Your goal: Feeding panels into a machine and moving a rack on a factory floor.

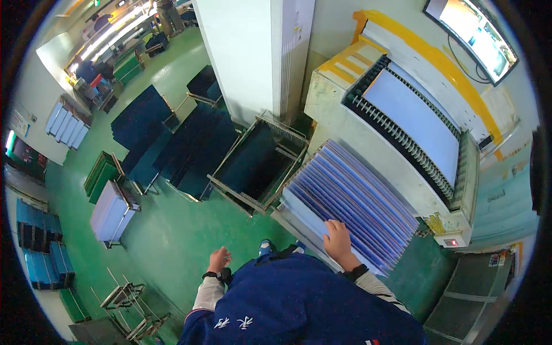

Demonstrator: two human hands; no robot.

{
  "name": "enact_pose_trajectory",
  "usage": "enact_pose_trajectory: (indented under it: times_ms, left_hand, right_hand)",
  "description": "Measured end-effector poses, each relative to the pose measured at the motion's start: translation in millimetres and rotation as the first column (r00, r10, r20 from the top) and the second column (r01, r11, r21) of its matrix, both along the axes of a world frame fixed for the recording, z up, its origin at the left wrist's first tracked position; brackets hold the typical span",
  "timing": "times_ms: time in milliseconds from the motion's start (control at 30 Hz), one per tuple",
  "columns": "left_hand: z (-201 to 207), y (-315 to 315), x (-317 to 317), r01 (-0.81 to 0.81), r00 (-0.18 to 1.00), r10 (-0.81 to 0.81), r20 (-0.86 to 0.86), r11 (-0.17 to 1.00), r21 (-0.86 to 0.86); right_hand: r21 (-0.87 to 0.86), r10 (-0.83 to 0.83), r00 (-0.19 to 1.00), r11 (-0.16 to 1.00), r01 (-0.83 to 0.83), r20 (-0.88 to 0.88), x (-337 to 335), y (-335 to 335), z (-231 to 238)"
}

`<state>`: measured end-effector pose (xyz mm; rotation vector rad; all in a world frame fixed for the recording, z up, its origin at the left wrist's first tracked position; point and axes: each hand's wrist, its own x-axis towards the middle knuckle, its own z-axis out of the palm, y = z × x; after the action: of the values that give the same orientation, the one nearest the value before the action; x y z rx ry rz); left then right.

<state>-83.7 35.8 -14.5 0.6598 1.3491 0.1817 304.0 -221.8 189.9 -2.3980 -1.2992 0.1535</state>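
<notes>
Nearest you: left hand [219,260] hangs over the green floor [172,247], fingers loosely curled, nothing visible in them. Right hand [338,241] lies over the near side of a row of bluish-white panels [353,198]; fingers point away from you and look in contact with the nearest panel [306,214]. Can't tell if they pinch it or just rest on it.

Key relation: the nearest panel is right under your right fingers, its long axis slanting from far left to near right. The rest of the row stands roughly parallel, stacked away toward far right. Your right hand is clearly nearer; left is well apart, off to the left.

Beyond the row: a dark open rack [259,164] to far left, and a cream machine [328,109] to far right with one light-blue panel [417,112] lying on it. Farther: a white pillar [241,52], then a person [168,17] by a lit bench.
</notes>
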Motion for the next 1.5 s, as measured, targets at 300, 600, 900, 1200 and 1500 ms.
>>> enact_pose_trajectory:
  times_ms: [300,600,900,1200,1500]
  left_hand:
    - [-3.1,5.2,4.4,0.012,0.999,-0.012,0.043,1.0,0.003]
    - [6.6,2.4,1.9,0.025,0.999,-0.027,0.033,0.999,0.041]
    - [-19.2,4.9,-2.6,0.02,0.996,-0.022,0.082,0.999,0.032]
    - [-40.4,10.1,24.1,0.104,0.992,-0.105,0.074,0.994,0.01]
    - [-37.4,14.8,57.4,0.163,0.982,-0.158,0.104,0.986,-0.043]
  right_hand:
    - [-0.032,0.031,0.977,0.999,-0.039,-0.212,4.5,-9.5,-15.2]
    - [-0.293,-0.149,0.981,0.95,0.107,-0.124,10.5,-26.0,-67.8]
    - [-0.351,-0.078,0.996,0.934,0.063,-0.03,17.9,-24.3,-39.0]
    - [-0.192,-0.24,0.971,0.953,0.235,-0.004,60.8,-44.7,162.1]
    - [0.595,-0.19,0.64,0.248,0.765,-0.744,143.0,-132.8,192.1]
